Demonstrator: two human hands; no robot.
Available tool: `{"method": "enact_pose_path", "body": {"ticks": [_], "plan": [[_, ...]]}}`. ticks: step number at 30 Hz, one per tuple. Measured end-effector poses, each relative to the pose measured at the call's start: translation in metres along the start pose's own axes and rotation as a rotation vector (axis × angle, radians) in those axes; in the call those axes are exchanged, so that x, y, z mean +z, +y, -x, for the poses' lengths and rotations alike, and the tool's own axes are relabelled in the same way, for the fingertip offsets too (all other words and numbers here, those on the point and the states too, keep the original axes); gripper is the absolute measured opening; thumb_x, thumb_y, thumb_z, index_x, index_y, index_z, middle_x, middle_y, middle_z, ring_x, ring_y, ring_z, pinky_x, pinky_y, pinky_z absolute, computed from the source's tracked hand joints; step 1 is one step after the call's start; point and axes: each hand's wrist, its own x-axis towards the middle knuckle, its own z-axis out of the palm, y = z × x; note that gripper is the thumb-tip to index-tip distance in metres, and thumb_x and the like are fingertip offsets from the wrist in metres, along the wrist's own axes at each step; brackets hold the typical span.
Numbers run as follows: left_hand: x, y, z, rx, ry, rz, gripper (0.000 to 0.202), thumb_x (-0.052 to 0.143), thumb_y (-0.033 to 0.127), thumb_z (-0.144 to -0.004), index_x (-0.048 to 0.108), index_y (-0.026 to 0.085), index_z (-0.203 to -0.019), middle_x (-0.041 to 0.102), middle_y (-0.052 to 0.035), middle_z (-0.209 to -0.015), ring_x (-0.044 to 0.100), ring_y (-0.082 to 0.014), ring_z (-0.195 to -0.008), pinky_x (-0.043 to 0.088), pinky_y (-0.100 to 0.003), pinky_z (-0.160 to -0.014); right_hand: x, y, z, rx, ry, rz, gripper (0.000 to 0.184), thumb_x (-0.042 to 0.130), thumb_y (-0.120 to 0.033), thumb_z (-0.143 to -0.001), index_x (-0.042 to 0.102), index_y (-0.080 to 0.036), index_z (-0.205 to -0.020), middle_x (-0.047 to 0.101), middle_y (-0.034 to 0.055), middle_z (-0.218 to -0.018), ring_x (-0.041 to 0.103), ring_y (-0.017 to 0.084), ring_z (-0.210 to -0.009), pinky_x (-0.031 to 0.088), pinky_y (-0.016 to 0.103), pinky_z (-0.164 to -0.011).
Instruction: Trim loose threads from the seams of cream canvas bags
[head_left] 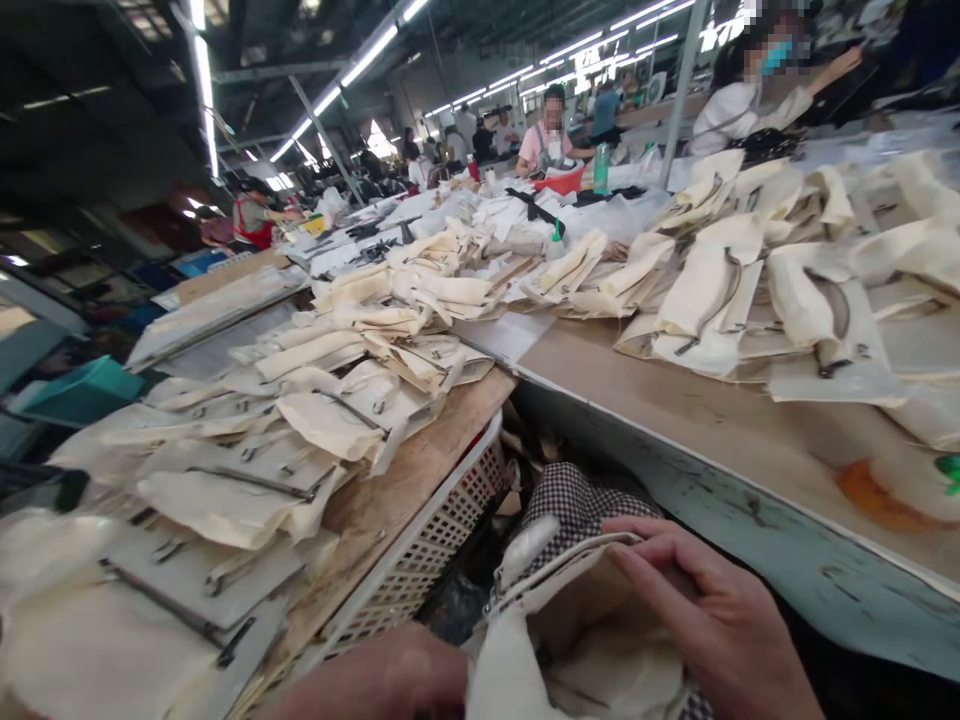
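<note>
Pinching the cream bag (514, 665) in your right hand (712, 605), left hand (397, 675) unclear in grip, you have bare worktop edges (675, 435) beyond both.

The right hand (720, 610) pinches the rim of a cream cloth pouch (506, 660), whose mouth gapes upward; the left hand (382, 670), blurred, is at the pouch's other side; checked cloth (574, 500) shows behind; a white basket (427, 560) stands beside the wooden table (420, 440); cream pieces (225, 505) with dark strips (251, 483) overlap there; more lie across the brown table (585, 365); people (555, 145) sit beyond, under strip lights (367, 58).
</note>
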Motion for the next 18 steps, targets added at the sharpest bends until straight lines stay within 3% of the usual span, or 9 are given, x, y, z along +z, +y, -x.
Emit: {"method": "enact_pose_path", "body": {"ticks": [3, 5, 8, 10, 15, 18], "plan": [[-0.021, 0.012, 0.017, -0.242, 0.301, 0.083, 0.030, 0.049, 0.039, -0.095, 0.066, 0.017, -0.084, 0.067, -0.0006, -0.076, 0.060, -0.0134, -0.071, 0.043, -0.019, -0.062, 0.006, 0.002, 0.000, -0.015, -0.017, -0.008, 0.029, 0.062, -0.046, -0.086, 0.068, -0.025, -0.068, 0.074, 0.0018, -0.109, 0.071, 0.019, -0.095, 0.054, 0.020, -0.079], [-0.028, 0.026, 0.014, -0.299, 0.471, 0.140, 0.031, 0.054, 0.047, -0.091, 0.064, 0.017, -0.088, 0.065, 0.0002, -0.075, 0.055, -0.0122, -0.064, 0.040, -0.020, -0.055, 0.012, 0.000, 0.000, -0.006, -0.016, -0.023, 0.029, 0.063, -0.048, -0.085, 0.067, -0.025, -0.068, 0.073, 0.0011, -0.109, 0.070, 0.019, -0.095, 0.053, 0.020, -0.080], [-0.030, 0.047, -0.002, -0.317, 0.411, -0.005, 0.026, 0.070, 0.044, -0.079, 0.067, 0.021, -0.090, 0.067, 0.0027, -0.085, 0.055, -0.0124, -0.068, 0.039, -0.021, -0.059, 0.020, -0.010, -0.001, 0.027, -0.003, -0.053, 0.031, 0.061, -0.050, -0.084, 0.066, -0.025, -0.068, 0.072, 0.0010, -0.110, 0.069, 0.020, -0.096, 0.051, 0.022, -0.081], [-0.027, 0.054, -0.014, -0.330, 0.440, -0.138, 0.030, 0.077, 0.043, -0.070, 0.067, 0.023, -0.089, 0.068, 0.0041, -0.084, 0.058, -0.0151, -0.075, 0.038, -0.022, -0.063, 0.024, -0.015, -0.002, 0.042, 0.009, -0.062, 0.032, 0.060, -0.052, -0.084, 0.066, -0.025, -0.068, 0.072, 0.0015, -0.110, 0.068, 0.021, -0.096, 0.049, 0.024, -0.082], [-0.012, 0.043, -0.033, -0.391, 0.468, -0.191, 0.015, 0.071, 0.036, -0.073, 0.069, 0.022, -0.079, 0.067, 0.0050, -0.075, 0.059, -0.0155, -0.072, 0.035, -0.023, -0.059, 0.025, -0.013, -0.007, 0.030, 0.002, -0.082, 0.033, 0.061, -0.053, -0.082, 0.066, -0.025, -0.066, 0.073, 0.0023, -0.107, 0.068, 0.022, -0.094, 0.049, 0.026, -0.084], [0.000, 0.034, -0.038, -0.327, 0.575, -0.166, 0.007, 0.066, 0.028, -0.078, 0.069, 0.021, -0.078, 0.066, 0.0048, -0.075, 0.059, -0.0144, -0.073, 0.037, -0.023, -0.062, 0.020, -0.003, -0.009, -0.014, 0.012, -0.079, 0.031, 0.061, -0.050, -0.084, 0.067, -0.025, -0.067, 0.073, 0.0033, -0.106, 0.069, 0.022, -0.094, 0.050, 0.026, -0.085]]}}
